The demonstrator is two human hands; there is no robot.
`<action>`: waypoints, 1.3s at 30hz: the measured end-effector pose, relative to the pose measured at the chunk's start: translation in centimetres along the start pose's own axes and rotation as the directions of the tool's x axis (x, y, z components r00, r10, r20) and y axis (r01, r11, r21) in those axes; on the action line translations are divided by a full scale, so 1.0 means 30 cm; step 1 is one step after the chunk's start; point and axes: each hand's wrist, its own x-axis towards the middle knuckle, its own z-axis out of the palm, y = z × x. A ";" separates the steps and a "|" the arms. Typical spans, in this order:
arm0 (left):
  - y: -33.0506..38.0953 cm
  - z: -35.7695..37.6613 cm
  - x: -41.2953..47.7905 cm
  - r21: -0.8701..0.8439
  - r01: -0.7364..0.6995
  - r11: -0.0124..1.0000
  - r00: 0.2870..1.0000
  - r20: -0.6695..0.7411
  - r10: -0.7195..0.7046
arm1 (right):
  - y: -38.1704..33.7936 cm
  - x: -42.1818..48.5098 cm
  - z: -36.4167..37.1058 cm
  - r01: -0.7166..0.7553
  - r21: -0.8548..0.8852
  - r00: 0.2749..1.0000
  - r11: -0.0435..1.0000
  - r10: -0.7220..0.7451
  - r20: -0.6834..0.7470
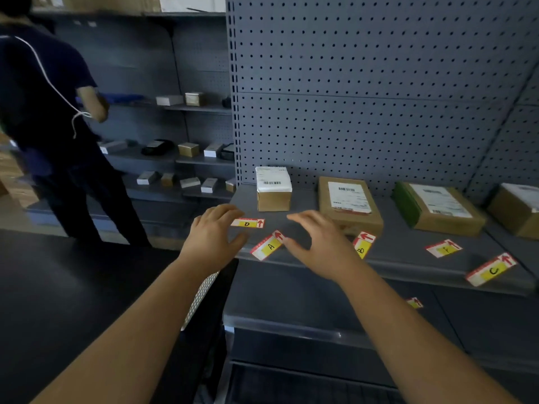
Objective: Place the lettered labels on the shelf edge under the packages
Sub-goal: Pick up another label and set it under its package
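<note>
Over the shelf (408, 249), hovers with left hand (214, 231) and right hand (319, 243) flanking label A (268, 245), fingers (230, 212) spread, apparently holding nothing.

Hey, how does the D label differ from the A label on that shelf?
On the shelf, label D lies nearly square to the front edge, farther back; label A lies slanted, right at that edge. By the left hand is label D; label A lies between it and the right hand. Both are red-bordered, with a yellow patch, black letter and red arrow.
</note>
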 end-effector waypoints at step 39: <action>-0.296 0.218 0.283 0.007 0.041 0.999 0.916 0.399 -0.040 | 0.070 0.279 0.137 -0.119 0.029 0.993 0.993 0.118 0.025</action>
